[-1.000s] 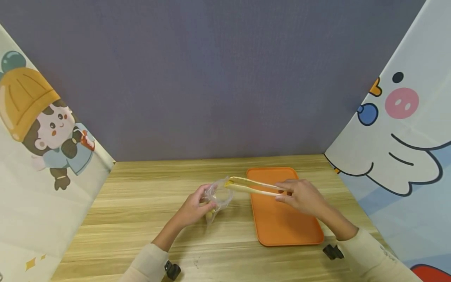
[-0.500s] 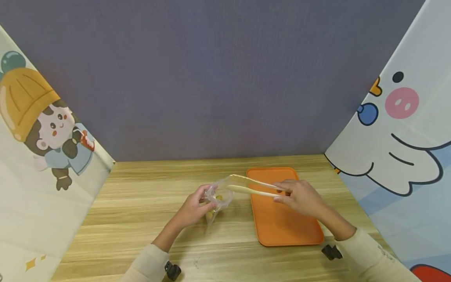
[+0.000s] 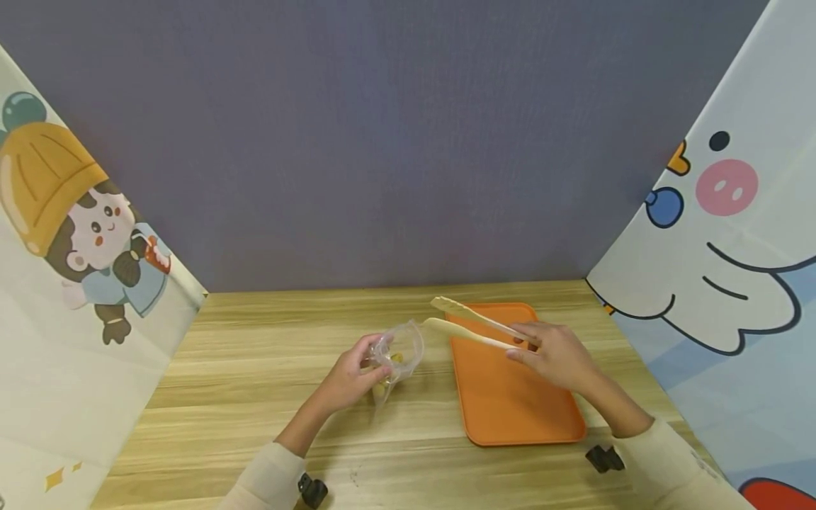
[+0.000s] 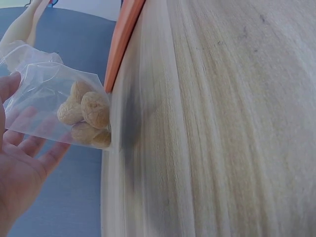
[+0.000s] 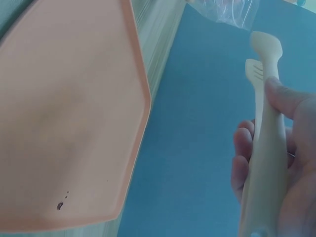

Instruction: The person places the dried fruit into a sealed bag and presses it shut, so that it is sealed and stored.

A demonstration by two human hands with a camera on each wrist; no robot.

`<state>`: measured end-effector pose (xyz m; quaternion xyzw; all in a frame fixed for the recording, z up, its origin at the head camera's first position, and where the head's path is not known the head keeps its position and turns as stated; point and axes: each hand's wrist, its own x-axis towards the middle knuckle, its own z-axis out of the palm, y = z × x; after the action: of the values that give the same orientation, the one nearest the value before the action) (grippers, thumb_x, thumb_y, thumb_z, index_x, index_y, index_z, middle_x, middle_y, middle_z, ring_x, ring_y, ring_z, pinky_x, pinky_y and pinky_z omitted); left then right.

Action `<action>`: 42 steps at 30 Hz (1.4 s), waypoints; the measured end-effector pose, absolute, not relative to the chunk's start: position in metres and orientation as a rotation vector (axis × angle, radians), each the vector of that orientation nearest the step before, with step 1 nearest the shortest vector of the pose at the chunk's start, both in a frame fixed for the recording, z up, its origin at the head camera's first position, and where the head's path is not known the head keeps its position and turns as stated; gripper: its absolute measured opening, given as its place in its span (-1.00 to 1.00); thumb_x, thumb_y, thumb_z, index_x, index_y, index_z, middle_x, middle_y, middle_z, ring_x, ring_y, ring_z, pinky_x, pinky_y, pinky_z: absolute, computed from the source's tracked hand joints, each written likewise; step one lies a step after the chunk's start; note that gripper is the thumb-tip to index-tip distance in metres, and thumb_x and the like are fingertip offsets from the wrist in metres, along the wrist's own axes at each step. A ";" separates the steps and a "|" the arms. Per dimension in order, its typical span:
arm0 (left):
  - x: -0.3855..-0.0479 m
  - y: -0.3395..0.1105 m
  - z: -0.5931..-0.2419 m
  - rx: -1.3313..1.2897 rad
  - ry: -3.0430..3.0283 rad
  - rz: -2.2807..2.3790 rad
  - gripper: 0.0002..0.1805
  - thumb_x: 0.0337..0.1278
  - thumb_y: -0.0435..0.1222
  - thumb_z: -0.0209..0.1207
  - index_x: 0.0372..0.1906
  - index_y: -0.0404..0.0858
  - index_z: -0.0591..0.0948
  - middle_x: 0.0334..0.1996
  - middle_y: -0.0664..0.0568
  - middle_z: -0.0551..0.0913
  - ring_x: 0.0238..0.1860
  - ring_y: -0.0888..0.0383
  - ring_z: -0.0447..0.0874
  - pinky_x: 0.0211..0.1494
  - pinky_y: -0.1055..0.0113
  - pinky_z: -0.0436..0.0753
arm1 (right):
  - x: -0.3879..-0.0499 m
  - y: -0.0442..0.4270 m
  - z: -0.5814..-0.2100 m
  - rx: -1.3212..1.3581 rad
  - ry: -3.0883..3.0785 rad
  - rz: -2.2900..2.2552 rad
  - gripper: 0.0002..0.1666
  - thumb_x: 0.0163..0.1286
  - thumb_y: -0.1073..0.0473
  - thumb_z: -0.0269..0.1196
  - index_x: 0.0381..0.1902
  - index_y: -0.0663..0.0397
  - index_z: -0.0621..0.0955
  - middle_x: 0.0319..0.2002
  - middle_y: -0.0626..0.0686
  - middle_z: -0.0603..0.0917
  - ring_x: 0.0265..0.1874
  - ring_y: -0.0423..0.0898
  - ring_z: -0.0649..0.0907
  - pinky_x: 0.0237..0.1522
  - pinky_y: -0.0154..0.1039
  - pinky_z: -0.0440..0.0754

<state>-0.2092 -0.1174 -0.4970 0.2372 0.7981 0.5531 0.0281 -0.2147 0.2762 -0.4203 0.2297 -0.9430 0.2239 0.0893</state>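
Observation:
My left hand [image 3: 352,370] pinches the rim of a clear plastic bag [image 3: 408,370], whose mouth gapes up and to the right. Inside the bag, several tan, wrinkled, oval pieces [image 4: 95,109] lie at the bottom in the left wrist view; their exact kind is unclear. My right hand [image 3: 556,356] grips cream-coloured tongs [image 3: 474,338] between thumb and fingers. The tongs' tips stand apart with nothing between them, just right of the bag's mouth. Under the tongs and right hand lies an orange tray [image 3: 519,414], with no pieces visible on it.
Small dark specks [image 5: 60,205] mark the tray near one corner. The wooden tabletop [image 3: 255,354] ends at a grey back panel [image 3: 395,142]. Printed cartoon panels stand at both sides.
The tongs have drawn back from the bag's mouth to the right, and their tips have spread. A yellowish piece held in them at first now lies in the bag. The left hand stays put.

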 end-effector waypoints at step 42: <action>-0.210 -0.120 -0.497 0.679 2.420 1.731 -0.36 0.37 -0.27 0.27 0.45 -0.27 0.33 0.31 -0.38 0.50 0.23 -0.27 0.61 0.21 0.05 0.70 | -0.212 0.379 -0.477 0.079 -2.901 0.617 -0.28 0.43 -0.11 0.31 0.21 0.45 0.56 -0.15 0.37 0.75 -0.35 0.13 0.70 -0.44 -0.09 0.57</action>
<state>-0.2096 -0.1202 -0.4968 0.2222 0.7921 0.5667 0.0448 -0.2119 0.3792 -0.4773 0.0265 -0.9740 0.2071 0.0874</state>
